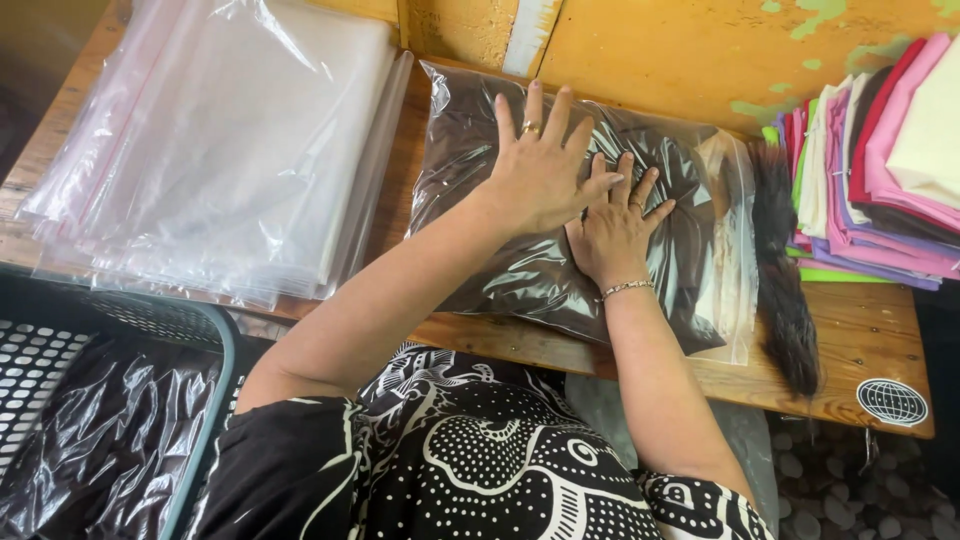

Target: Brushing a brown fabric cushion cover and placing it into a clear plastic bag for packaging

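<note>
Two hands, left hand overlapping right hand, fingers spread, press flat on the bagged dark cloth lying mid-counter. Risk: trapped air could burst the bag's seal; the slick plastic may slide.

A worn wooden table stands against a peeling yellow wall.
</note>
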